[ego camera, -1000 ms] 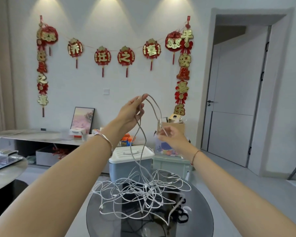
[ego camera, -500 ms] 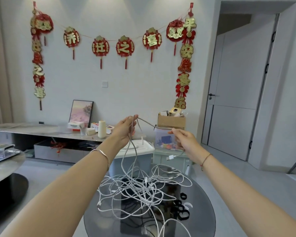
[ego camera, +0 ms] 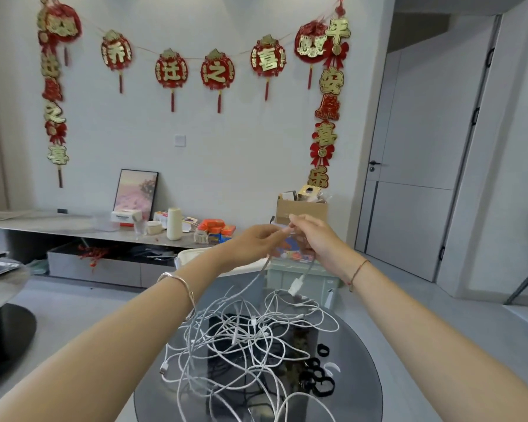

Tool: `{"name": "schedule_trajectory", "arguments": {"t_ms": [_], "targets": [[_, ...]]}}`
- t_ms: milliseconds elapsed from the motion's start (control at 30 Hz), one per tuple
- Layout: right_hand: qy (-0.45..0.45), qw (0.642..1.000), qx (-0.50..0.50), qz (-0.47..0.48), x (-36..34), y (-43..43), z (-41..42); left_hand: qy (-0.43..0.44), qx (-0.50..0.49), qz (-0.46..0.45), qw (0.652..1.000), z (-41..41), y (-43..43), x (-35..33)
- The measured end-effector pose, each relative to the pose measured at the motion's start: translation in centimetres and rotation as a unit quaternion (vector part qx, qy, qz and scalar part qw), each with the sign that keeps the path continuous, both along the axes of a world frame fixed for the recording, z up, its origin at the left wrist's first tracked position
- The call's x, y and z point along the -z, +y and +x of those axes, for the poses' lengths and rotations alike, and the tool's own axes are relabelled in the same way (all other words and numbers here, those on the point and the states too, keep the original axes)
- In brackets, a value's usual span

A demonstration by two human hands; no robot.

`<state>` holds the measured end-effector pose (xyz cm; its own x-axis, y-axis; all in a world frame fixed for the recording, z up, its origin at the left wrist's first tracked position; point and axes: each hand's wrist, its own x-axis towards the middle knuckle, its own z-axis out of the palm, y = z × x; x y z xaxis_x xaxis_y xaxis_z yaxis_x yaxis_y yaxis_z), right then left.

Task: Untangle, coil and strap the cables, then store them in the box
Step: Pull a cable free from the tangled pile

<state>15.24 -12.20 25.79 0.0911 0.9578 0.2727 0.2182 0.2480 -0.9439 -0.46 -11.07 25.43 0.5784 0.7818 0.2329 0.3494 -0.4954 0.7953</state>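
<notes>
A tangle of white cables [ego camera: 241, 339] lies on a round dark glass table [ego camera: 360, 373]. My left hand [ego camera: 253, 243] and my right hand [ego camera: 313, 236] meet above the table's far edge, both pinching one white cable. Its plug end [ego camera: 296, 284] dangles below my right hand, and another strand runs down from my left hand into the pile. Several black straps [ego camera: 319, 379] lie on the table at the right. A pale green storage box [ego camera: 302, 278] stands behind the table; a white-lidded box [ego camera: 192, 254] shows behind my left wrist.
A low grey sideboard [ego camera: 73, 229] along the wall carries a picture frame, a white cylinder and small packs. A cardboard box [ego camera: 301, 208] sits above the green one. Another round table [ego camera: 0, 287] is at the left, a closed door [ego camera: 424, 147] at the right.
My left hand has come down from head height and both hands have closed together on the cable. The raised loop has dropped, and the plug end now hangs below my right hand.
</notes>
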Motion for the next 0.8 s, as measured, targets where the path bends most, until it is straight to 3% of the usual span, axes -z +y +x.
{"name": "schedule_trajectory", "arguments": {"t_ms": [133,200,300,400,467,533,633,800], "targets": [[0.182,0.982,-0.050,0.010,-0.1,0.4,-1.0,-0.030,-0.001,-0.076,0.997,0.4,-0.3,1.0],[0.223,0.973,-0.046,0.028,-0.1,0.5,-1.5,-0.066,0.022,-0.117,0.991,0.3,-0.2,1.7],[0.192,0.981,-0.016,0.034,0.2,0.7,-2.0,-0.123,0.066,-0.188,0.972,-0.1,0.5,2.4],[0.102,0.994,0.012,0.031,0.7,1.1,-2.0,-0.153,0.081,-0.218,0.961,-0.4,1.5,2.8],[0.089,0.996,0.004,0.012,1.6,1.5,-1.8,-0.210,0.087,-0.233,0.946,-0.6,2.2,2.8],[0.115,0.989,-0.073,-0.051,3.2,1.7,-2.3,-0.284,0.079,-0.242,0.924,-0.8,2.9,2.4],[0.060,0.964,-0.211,-0.153,6.1,1.4,-3.8,-0.351,0.048,-0.213,0.911,-0.9,3.9,1.9],[0.107,0.918,-0.336,-0.180,7.7,0.5,-5.5,-0.403,0.004,-0.183,0.897,-2.2,5.8,1.4]]}}
